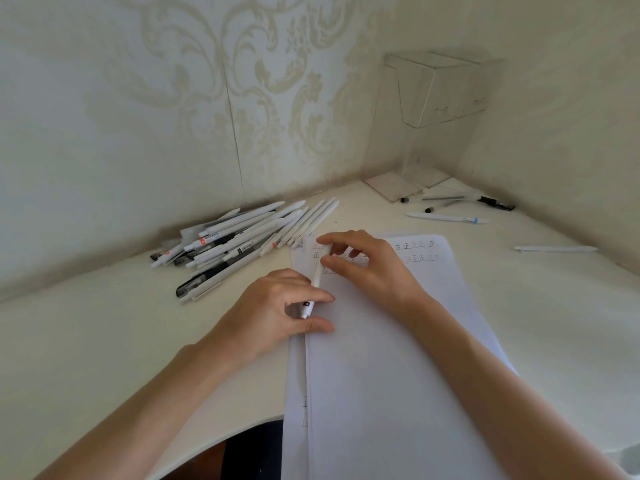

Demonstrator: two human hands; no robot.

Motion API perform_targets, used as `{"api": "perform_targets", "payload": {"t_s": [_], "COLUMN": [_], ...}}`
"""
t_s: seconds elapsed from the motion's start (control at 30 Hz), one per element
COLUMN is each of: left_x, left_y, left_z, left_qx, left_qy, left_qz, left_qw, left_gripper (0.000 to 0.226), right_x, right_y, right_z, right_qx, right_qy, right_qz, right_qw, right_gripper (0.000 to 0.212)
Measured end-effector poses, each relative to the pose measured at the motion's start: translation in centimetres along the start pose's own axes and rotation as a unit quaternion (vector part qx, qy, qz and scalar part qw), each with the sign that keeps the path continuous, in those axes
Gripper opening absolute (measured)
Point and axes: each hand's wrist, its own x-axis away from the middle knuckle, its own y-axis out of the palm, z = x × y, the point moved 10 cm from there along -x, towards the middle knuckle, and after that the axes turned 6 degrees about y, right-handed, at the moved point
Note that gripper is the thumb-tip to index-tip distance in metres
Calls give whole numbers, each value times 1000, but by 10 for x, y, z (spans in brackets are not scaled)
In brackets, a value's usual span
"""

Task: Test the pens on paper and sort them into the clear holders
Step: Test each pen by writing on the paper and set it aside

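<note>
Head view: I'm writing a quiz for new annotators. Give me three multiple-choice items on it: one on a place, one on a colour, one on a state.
1. Where does the pen pile lie relative to the paper?
A) on it B) left of it C) right of it
2. What colour is the held pen?
A) white B) red C) green
3. How is the held pen kept?
A) lying loose B) in one hand only C) gripped by both hands

Answers:
1 B, the pile sits off the sheet's left edge.
2 A, its barrel is white.
3 C, the left hand grips its lower end and the right hand pinches its upper end.
</note>
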Motion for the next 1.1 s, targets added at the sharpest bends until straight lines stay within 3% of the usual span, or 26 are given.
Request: {"api": "perform_targets", "payload": {"t_s": [0.27,0.43,0.53,0.67,0.77,0.83,0.9,0.97,1.1], "left_x": [0,0,-5,3,17,19,10,-5,-29], "left_y": [5,3,-24,-86,-115,-119,-108,-79,-2], "left_z": [4,2,-3,-35,-62,-62,-43,-18,15], "left_qx": [7,2,-95,-264,-376,-407,-398,-345,-239], "left_qy": [3,-20,-17,-67,-151,-174,-134,-66,14], "left_qz": [-34,-40,40,169,187,184,180,142,-20], "left_qw": [999,999,995,947,895,878,890,925,971], "left_gripper": [27,28,27,25,21,27,24,28,38], "right_x": [4,3,1,-1,-1,-2,-4,-6,-6], "right_y": [4,5,1,-4,-1,-1,-4,-12,-61], "right_z": [-14,-9,-5,4,3,4,8,12,21], "right_qx": [5,21,12,-4,12,9,8,37,122], "right_qy": [-70,-42,-20,14,3,7,22,32,49], "right_qz": [-17,-8,19,33,27,28,33,42,102], "right_qw": [997,999,1000,999,1000,1000,999,998,986], "right_gripper": [29,33,44,46,44,43,44,45,40]}}
